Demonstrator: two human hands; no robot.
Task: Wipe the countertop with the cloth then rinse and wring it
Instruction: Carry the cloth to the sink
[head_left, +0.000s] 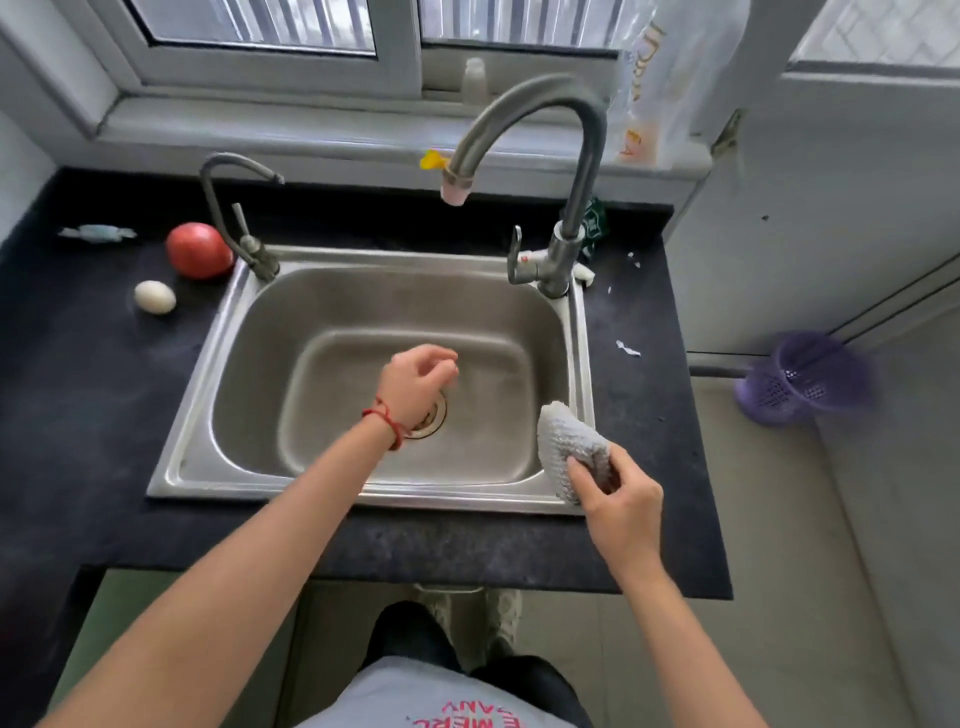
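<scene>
A grey knitted cloth (566, 441), bunched up, hangs at the sink's front right corner. My right hand (618, 499) grips it from below, fingers curled round its lower part. My left hand (418, 382) hovers over the middle of the steel sink (363, 306), above the drain, fingers loosely curled and holding nothing. The black countertop (93, 395) surrounds the sink. The tall curved tap (566, 171) arches over the basin; no water runs from it.
A tomato (198, 250), an egg (155, 296) and a wrapped sweet (97, 233) lie on the counter to the left. A small second tap (234, 208) stands at the sink's back left. White scraps (627, 349) lie on the right counter. A purple basket (802, 376) is on the floor.
</scene>
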